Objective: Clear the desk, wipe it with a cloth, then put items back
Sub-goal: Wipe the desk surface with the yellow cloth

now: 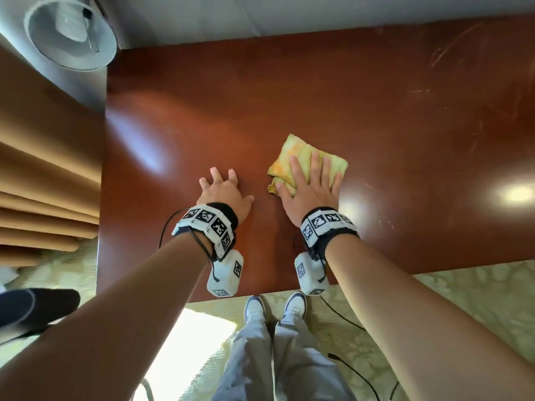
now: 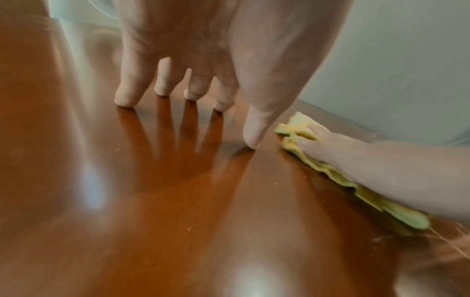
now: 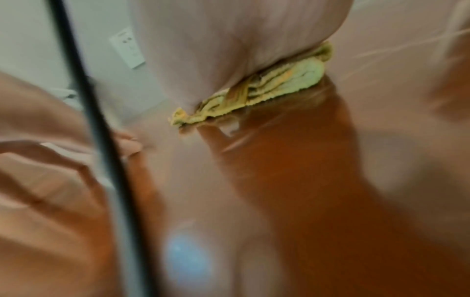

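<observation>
A folded yellow-green cloth (image 1: 301,157) lies on the glossy reddish-brown desk (image 1: 318,91). My right hand (image 1: 311,183) presses flat on it with straight, spread fingers. In the right wrist view the cloth (image 3: 267,90) shows squashed under my palm. My left hand (image 1: 223,189) rests on the bare wood to the left of the cloth, fingers spread and fingertips (image 2: 124,102) touching the surface. The left wrist view also catches the cloth (image 2: 338,172) under my right hand (image 2: 381,164).
A grey lamp shade (image 1: 69,33) hangs past the desk's far left corner. Tan curtains (image 1: 43,175) hang on the left. A dark chair seat (image 1: 34,308) is at lower left. Black cables (image 1: 347,322) trail over the patterned carpet by my feet. The desk's far edge meets a pale wall.
</observation>
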Demonstrator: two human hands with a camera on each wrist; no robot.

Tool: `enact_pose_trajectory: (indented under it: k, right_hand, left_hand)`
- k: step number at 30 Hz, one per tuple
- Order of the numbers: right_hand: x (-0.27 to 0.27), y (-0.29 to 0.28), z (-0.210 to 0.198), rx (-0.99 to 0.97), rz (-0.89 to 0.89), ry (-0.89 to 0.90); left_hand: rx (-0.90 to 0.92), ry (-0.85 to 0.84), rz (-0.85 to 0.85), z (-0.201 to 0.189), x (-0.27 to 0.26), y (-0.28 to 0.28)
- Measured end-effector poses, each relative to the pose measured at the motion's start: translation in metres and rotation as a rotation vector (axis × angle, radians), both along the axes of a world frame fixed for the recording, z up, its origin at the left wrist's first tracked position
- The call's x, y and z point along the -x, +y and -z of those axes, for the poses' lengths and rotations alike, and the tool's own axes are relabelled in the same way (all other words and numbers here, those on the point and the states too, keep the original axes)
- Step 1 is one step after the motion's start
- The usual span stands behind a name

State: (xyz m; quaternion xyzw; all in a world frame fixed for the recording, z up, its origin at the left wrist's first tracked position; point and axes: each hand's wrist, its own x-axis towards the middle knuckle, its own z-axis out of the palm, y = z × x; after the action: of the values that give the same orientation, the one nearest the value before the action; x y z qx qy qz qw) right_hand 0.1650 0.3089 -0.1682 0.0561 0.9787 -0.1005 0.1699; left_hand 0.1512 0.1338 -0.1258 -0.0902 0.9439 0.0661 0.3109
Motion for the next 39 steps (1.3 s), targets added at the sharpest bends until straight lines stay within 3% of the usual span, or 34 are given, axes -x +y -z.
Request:
enact_pose_trajectory:
  k: [4, 7, 13, 19, 22, 27, 35, 39]
  right_hand:
    - [-0.012, 0.068, -0.004, -0.051, 0.171, -0.073]
    - [-0.016, 0.085, -0.006, -0.062, 0.238, -0.083]
    - [-0.015, 0.043, -0.012, -0.016, 0.352, -0.107]
    - [-0.048, -0.041, -0.007, 0.043, 0.174, -0.019]
    - [-0.06, -0.055, -0.001, 0.04, 0.118, 0.009]
    - [-0.067, -0.021, 0.001, 0.059, 0.038, 0.001]
    - [-0.075, 0.073, 0.003, 0.008, 0.279, -0.02]
    - [-0.08, 0.121, -0.002, -0.025, 0.44, -0.045]
  left_hand:
    - [-0.053, -0.019, -0.007, -0.002, -0.005, 0.014]
    - [-0.051, -0.019, 0.018, 0.0, -0.011, 0.022]
    - [-0.06, -0.022, 0.063, 0.002, -0.007, 0.012]
    - [-0.059, -0.017, 0.079, 0.003, -0.006, 0.011]
    - [-0.046, -0.042, 0.094, -0.001, -0.004, 0.009]
    - [-0.046, -0.082, 0.115, -0.006, -0.017, 0.025]
    - [-0.049, -0.07, 0.179, -0.001, -0.052, 0.07]
    - [-0.026, -0.057, 0.277, 0.001, -0.059, 0.066]
